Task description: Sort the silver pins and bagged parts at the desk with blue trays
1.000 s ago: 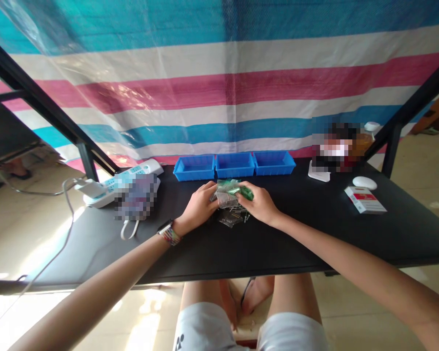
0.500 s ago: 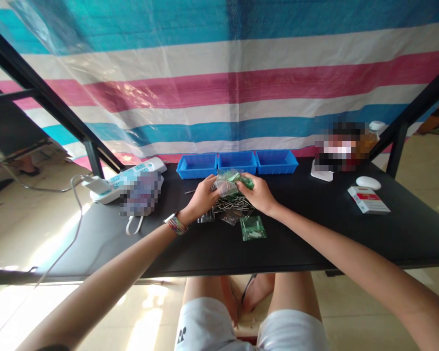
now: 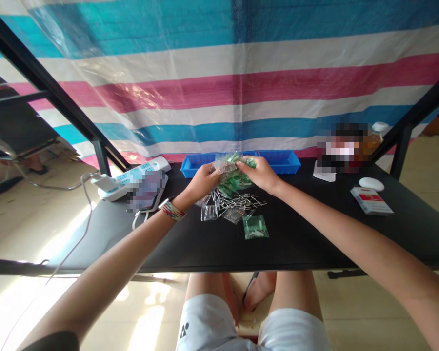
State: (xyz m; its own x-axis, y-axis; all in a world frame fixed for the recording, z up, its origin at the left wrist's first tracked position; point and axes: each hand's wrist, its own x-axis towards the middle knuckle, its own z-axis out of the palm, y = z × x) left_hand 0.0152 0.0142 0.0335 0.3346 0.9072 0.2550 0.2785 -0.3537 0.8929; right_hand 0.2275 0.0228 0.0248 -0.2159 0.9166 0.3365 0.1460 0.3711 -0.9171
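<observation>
Above the middle of the black table, my left hand (image 3: 204,181) pinches a clear plastic bag (image 3: 225,167). My right hand (image 3: 262,174) has its fingers closed on green plastic bags (image 3: 248,162), right beside the clear one. More green bags (image 3: 233,185) bunch up below and between the hands. Nearer me lies a loose heap of thin metal pins (image 3: 237,201), perhaps nails or screws. Small clear bags (image 3: 209,212) rest at its left and front edges. A flat green bag (image 3: 256,227) holding pale pieces lies in front.
Blue bins (image 3: 195,168) stand in a row behind my hands, partly covered by them. On the left are a power strip (image 3: 139,175) and a blurred device with a white cable. At the right lie a red-and-white box (image 3: 371,201) and a white oval object (image 3: 371,184).
Both hands, with the bags, have risen away from me in front of the bins. More of the metal pins and the green bags now shows. The camera view has shifted slightly.
</observation>
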